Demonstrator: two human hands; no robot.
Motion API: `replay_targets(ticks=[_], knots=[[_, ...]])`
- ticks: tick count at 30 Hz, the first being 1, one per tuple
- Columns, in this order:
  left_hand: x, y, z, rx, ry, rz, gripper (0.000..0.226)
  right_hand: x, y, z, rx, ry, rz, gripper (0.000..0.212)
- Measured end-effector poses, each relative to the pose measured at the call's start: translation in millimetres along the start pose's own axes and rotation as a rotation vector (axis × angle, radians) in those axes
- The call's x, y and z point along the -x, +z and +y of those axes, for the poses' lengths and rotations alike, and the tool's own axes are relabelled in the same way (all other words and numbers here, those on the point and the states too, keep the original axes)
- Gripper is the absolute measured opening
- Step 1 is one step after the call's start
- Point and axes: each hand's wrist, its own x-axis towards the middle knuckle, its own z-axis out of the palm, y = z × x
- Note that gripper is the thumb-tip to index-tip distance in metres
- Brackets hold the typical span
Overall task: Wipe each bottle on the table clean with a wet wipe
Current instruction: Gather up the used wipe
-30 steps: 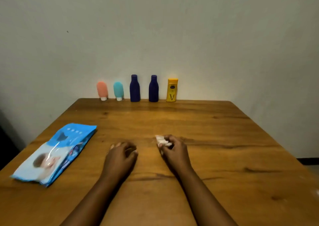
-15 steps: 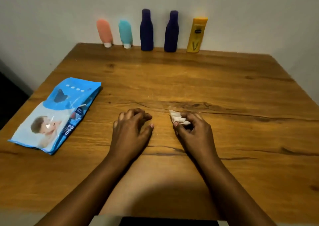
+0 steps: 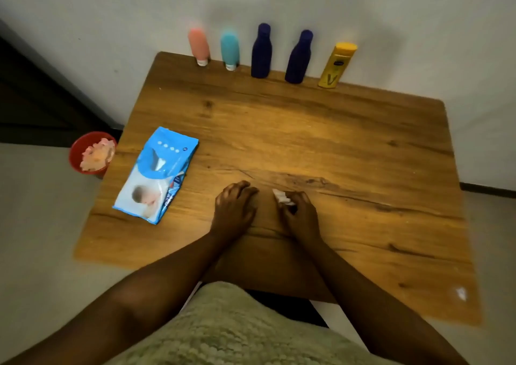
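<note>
- A crumpled wet wipe (image 3: 281, 196) was pinched in the curled fingers of the right hand (image 3: 301, 217), which was laid on the tabletop (image 3: 349, 147) towards its near edge.
- The left hand (image 3: 234, 206) was rested just beside it, fingers loosely curled and nothing held.
- Five bottles were stood in a row at the far edge against the wall, well apart from both hands: a pink bottle (image 3: 198, 47), a teal bottle (image 3: 229, 48), a dark blue bottle (image 3: 261, 55), a second dark blue bottle (image 3: 298, 59) and a yellow bottle (image 3: 336, 66).
- No bottle was touched, so wiping was judged not yet begun on any of them.
- A blue wipes pack (image 3: 157, 175) was laid flat to the left, and a red bucket (image 3: 74, 152) holding crumpled wipes was seen on the floor past the left edge.
- The pink and teal bottles were balanced on narrow white caps, so either could be toppled if wiped unsupported.
- A neighbour could be knocked over in a careless reach, the row being closely set.
- Patches could be missed if the wipe were kept bunched.
</note>
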Motion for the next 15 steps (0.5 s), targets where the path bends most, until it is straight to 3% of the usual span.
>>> replay_targets(ticks=[5, 9, 15], knots=[[-11.5, -32.8, -5.8, 0.243, -0.001, -0.12, 0.047, -19.0, 2.7, -21.1, -0.037, -0.001, -0.1, 0.033], [-7.9, -95.0, -36.2, 0.463, -0.031, 0.154, 0.035, -34.9, 28.9, -79.9, -0.111, -0.054, -0.123, 0.031], [4.1, -205.6, -162.5, 0.641, -0.347, 0.571, 0.017, -77.5, 120.0, -242.4, -0.29, -0.192, -0.287, 0.028]])
